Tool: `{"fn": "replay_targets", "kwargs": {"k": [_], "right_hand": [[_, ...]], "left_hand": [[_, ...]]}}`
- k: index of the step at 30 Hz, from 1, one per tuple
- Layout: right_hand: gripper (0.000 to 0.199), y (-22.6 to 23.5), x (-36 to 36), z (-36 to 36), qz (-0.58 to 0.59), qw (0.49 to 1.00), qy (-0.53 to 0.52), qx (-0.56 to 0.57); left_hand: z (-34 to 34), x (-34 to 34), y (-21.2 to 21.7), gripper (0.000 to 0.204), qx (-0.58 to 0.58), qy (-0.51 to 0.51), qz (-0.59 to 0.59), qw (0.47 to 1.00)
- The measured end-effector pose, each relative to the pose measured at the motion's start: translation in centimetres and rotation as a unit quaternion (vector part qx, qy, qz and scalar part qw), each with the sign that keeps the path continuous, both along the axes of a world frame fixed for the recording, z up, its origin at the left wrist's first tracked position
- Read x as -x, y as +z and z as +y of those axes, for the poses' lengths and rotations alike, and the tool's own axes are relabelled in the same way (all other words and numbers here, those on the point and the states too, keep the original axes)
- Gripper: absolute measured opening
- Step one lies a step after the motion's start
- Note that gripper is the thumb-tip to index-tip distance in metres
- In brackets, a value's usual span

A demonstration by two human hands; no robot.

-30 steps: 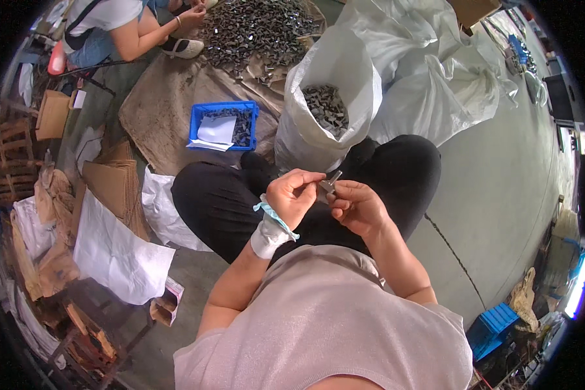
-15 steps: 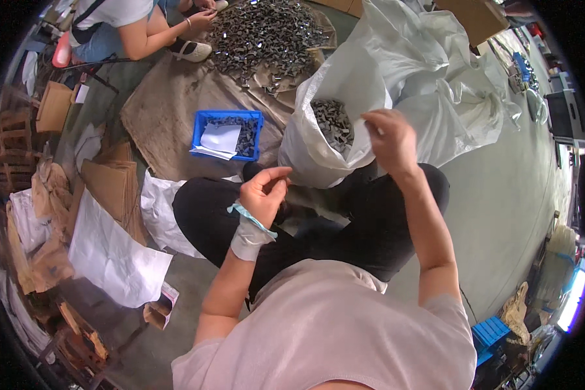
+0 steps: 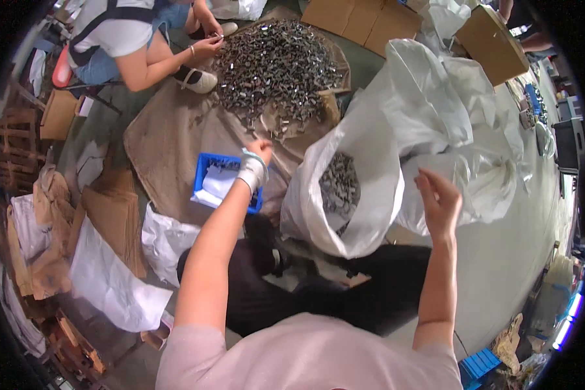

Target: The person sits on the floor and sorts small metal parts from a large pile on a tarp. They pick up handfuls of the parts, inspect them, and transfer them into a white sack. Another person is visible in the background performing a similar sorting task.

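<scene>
My left hand (image 3: 260,150) reaches forward over the brown ground sheet (image 3: 169,143), at the near edge of a heap of small grey metal parts (image 3: 279,68). Its fingers point away and are too small and foreshortened to read. A blue bin (image 3: 205,159) with metal parts and white paper (image 3: 218,182) stands under my left wrist, partly hidden by it. My right hand (image 3: 442,200) is raised to the right of an open white woven sack (image 3: 299,208), touching nothing. Its fingers are loosely bent and apart, with nothing visible in them. More metal parts (image 3: 340,185) lie inside the sack.
Another person (image 3: 130,39) sits at the far left, both hands at a small part beside the heap. Flattened cardboard (image 3: 114,214) and white sheeting (image 3: 114,279) lie to the left. Cardboard boxes (image 3: 491,45) stand at the far right. A blue crate (image 3: 480,365) sits near right.
My left hand has moved forward from above my knee to the heap's edge. My right hand has shifted right and away from the sack's mouth. The view has shifted with my body.
</scene>
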State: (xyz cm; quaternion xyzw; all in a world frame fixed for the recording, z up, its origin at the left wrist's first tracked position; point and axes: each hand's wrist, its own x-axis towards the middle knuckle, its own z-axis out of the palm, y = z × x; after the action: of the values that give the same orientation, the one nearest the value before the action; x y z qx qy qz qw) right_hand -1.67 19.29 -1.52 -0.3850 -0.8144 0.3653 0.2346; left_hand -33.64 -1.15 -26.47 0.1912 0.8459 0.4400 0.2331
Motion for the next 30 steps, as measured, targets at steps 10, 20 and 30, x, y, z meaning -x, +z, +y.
{"fn": "replay_targets", "kwargs": {"k": [10, 20, 30], "right_hand": [[0.022, 2.6, 0.2, 0.0, -0.045, 0.999, -0.025, 0.012], [0.027, 1.9, 1.4, 1.6, -0.105, 0.991, -0.015, 0.083], [0.027, 2.5, 1.8, 1.5, -0.094, 0.990, -0.006, 0.103]], "left_hand": [[12.6, 3.4, -10.6, 0.062, 0.209, -0.209, 0.234, 0.926], [19.9, 6.6, -14.4, 0.068, 0.207, -0.185, 0.322, 0.905], [16.8, 5.4, -14.3, 0.055, 0.189, -0.196, 0.334, 0.902]]}}
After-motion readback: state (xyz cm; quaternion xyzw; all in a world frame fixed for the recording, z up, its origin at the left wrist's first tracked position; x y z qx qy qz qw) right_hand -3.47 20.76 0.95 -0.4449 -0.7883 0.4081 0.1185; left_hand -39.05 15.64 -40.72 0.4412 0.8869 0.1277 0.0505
